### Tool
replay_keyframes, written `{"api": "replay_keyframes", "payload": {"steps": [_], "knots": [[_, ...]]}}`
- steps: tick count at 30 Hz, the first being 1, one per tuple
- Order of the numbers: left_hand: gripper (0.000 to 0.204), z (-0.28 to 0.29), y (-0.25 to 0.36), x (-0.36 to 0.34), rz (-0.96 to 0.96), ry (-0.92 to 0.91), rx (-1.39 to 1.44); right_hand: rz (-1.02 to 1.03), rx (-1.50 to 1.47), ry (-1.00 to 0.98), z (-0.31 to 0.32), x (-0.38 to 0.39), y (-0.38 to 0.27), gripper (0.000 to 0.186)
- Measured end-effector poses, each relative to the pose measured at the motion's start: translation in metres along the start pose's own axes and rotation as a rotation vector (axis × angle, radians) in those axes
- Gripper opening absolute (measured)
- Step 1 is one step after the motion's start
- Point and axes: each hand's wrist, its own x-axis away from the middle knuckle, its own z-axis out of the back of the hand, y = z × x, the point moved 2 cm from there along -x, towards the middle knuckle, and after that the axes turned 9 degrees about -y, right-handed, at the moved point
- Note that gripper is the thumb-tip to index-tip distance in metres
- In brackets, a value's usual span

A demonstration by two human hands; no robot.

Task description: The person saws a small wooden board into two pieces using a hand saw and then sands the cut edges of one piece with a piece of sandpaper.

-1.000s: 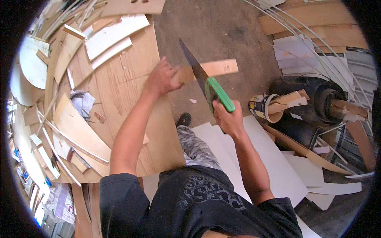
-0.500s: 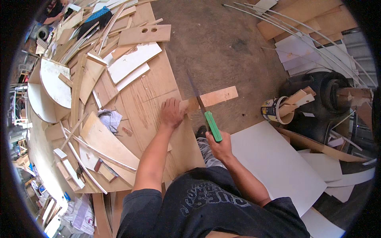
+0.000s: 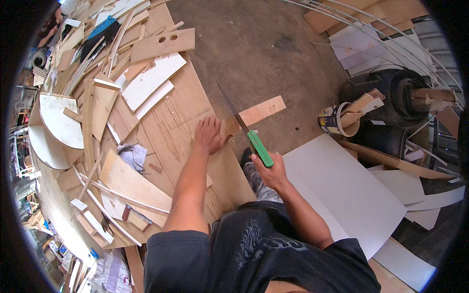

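Observation:
My right hand is closed round the green handle of a handsaw. Its thin dark blade slants up and left across a narrow wooden strip that juts past the worktable's right edge. My left hand presses down over the strip's inner end at that edge, fingers reaching forward and thumb on the saw side. The hand hides that end of the strip. Whether the blade has cut into the wood cannot be made out.
Offcuts, including a board with two holes and white panels, cover the left of the worktable. A bucket of wood scraps and a black drum stand right. A large white sheet lies beside me.
The whole view has shifted slightly. Against the strip, the saw has slid a little back toward me. My left hand stays at the strip's inner end.

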Motion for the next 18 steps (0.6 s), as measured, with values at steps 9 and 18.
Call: {"api": "replay_keyframes", "payload": {"steps": [9, 18], "knots": [[0.069, -0.006, -0.006, -0.004, 0.017, 0.010, 0.152, 0.002, -0.010, -0.044, 0.010, -0.004, -0.015, 0.035], [0.067, -0.003, -0.007, -0.005, 0.043, -0.121, 0.083, 0.043, 0.014, -0.082, 0.032, 0.024, -0.019, 0.025]]}}
